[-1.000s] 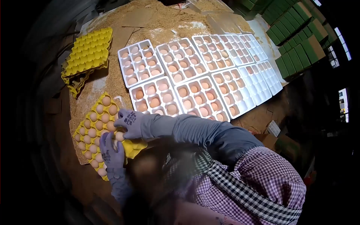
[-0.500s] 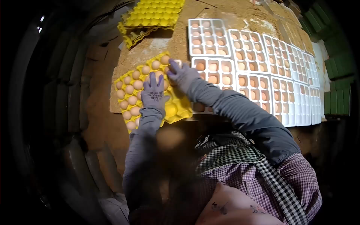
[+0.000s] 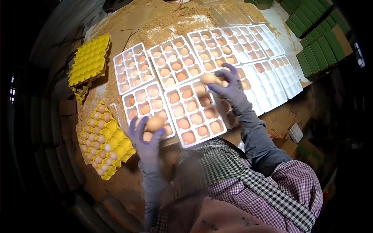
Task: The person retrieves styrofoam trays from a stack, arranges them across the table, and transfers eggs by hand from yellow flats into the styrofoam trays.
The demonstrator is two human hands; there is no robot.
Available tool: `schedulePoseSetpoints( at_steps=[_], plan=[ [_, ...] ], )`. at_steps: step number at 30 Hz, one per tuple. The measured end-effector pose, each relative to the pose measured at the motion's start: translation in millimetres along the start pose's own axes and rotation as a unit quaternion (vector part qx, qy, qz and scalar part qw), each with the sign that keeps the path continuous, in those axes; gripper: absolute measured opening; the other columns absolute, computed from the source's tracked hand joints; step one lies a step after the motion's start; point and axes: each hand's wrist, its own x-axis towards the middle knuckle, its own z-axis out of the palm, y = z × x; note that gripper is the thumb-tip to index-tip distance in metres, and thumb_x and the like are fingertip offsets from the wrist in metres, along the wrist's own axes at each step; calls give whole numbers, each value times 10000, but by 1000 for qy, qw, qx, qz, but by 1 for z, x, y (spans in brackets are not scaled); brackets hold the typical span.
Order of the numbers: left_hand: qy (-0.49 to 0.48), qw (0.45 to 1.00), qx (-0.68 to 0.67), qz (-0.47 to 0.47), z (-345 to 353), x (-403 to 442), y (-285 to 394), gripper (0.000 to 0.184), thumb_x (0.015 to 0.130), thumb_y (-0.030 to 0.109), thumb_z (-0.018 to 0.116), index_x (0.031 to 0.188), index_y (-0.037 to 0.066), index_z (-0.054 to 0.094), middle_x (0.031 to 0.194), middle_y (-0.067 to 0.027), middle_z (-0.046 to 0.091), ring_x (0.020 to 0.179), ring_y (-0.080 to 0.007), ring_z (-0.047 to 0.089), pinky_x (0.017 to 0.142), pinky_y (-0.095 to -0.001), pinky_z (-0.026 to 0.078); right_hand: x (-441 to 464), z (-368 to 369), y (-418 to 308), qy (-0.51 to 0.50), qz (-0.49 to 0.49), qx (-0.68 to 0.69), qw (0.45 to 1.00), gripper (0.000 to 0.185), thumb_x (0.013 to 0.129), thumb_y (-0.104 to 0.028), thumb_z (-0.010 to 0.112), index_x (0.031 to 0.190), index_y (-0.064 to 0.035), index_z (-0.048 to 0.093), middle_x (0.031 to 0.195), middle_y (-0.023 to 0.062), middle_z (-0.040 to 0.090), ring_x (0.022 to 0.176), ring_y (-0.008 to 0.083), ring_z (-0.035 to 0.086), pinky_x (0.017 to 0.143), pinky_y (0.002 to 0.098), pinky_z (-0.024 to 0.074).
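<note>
My left hand (image 3: 148,147), in a grey glove with purple fingertips, is closed around brown eggs (image 3: 155,123) at the near edge of a white compartmented tray (image 3: 169,136). Two eggs show between its fingers; more may be hidden by the palm. Farther right, my right hand (image 3: 234,92) curls around eggs (image 3: 209,79) above the white trays, thumb and fingers on either side. Beneath and beside it, a white tray (image 3: 175,144) has eggs in its compartments. At the left sits a yellow egg tray (image 3: 123,143), its left part filled with eggs and its right-hand cups bare.
More white trays (image 3: 150,82) stand in two rows across the sawdust-covered table (image 3: 116,33); those at far right hold few visible eggs. Stacked yellow trays (image 3: 89,58) lie at back left. Green boxes (image 3: 316,56) are piled at far right.
Both hands have left the yellow tray with eggs in them and moved right over the white trays. More of the yellow tray's cups are bare. The camera view has swung right.
</note>
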Motion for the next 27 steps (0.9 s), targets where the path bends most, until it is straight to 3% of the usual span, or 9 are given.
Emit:
schedulePoseSetpoints(
  at_steps=[2, 6, 8, 18, 20, 21, 24, 25, 27],
  plan=[
    [-112, 982, -117, -102, 74, -20, 26, 588, 688, 154, 864, 1225, 99, 631, 1404, -174, 389, 1238, -325, 481, 1022, -429, 452, -5, -81, 71, 89, 4, -164, 982, 423, 710, -263, 850, 1023, -64, 648, 1266, 148, 433, 1175, 281, 502, 949, 405, 478],
    [-288, 957, -6, 14, 190, -22, 75, 571, 709, 233, 830, 1235, 119, 637, 1447, -202, 359, 1277, -353, 453, 929, -426, 517, 19, -152, 139, 147, 13, -289, 946, 426, 695, -340, 811, 1020, -108, 663, 1289, 142, 459, 1090, 343, 560, 912, 440, 494],
    [-232, 956, 25, 181, 247, -32, 70, 576, 682, 268, 852, 1208, 141, 657, 1421, -232, 398, 1256, -390, 475, 956, -455, 491, 45, -159, 179, 31, 83, -265, 960, 415, 707, -335, 782, 1059, -138, 686, 1302, 101, 482, 1141, 334, 543, 909, 418, 503],
    [-283, 901, 240, 224, 384, -11, 107, 538, 835, 384, 695, 1321, 201, 556, 1463, -173, 366, 1197, -333, 449, 1018, -418, 398, 179, -128, 171, -71, -116, -307, 942, 407, 965, -358, 518, 1326, -173, 556, 1415, 77, 506, 1308, 323, 444, 1086, 408, 380],
    [-258, 899, 286, 209, 398, -12, 99, 522, 802, 337, 723, 1283, 200, 574, 1419, -159, 399, 1175, -355, 482, 960, -429, 477, 202, -111, 220, -84, -217, -415, 880, 407, 974, -329, 512, 1360, -197, 509, 1461, 84, 445, 1399, 336, 337, 1139, 446, 312],
    [-285, 904, 262, 180, 391, -8, 105, 537, 802, 344, 725, 1294, 196, 569, 1423, -180, 388, 1192, -370, 474, 962, -437, 478, 200, -124, 197, -250, -165, -508, 808, 437, 975, -316, 520, 1392, -202, 463, 1503, 88, 384, 1443, 359, 254, 1161, 494, 260],
    [-297, 914, 231, 152, 385, -7, 100, 538, 812, 343, 720, 1304, 191, 564, 1401, -204, 408, 1165, -399, 502, 958, -447, 484, 168, -165, 220, -73, -341, -351, 869, 406, 966, -291, 547, 1350, -159, 530, 1424, 108, 487, 1366, 355, 384, 1128, 484, 308],
    [-277, 919, 227, 163, 386, -7, 99, 471, 830, 316, 703, 1268, 187, 584, 1372, -204, 433, 1128, -391, 523, 924, -447, 492, 149, -184, 186, -92, -78, -82, 989, 371, 953, -267, 576, 1291, -116, 599, 1346, 125, 561, 1309, 328, 457, 1101, 426, 354],
    [-282, 915, 233, 173, 392, -1, 109, 434, 839, 296, 692, 1247, 183, 592, 1351, -201, 448, 1111, -382, 530, 905, -448, 494, 99, -213, 192, 0, 55, 78, 995, 384, 960, -244, 588, 1286, -42, 609, 1252, 128, 637, 1173, 237, 588, 1013, 331, 443]
  ],
)
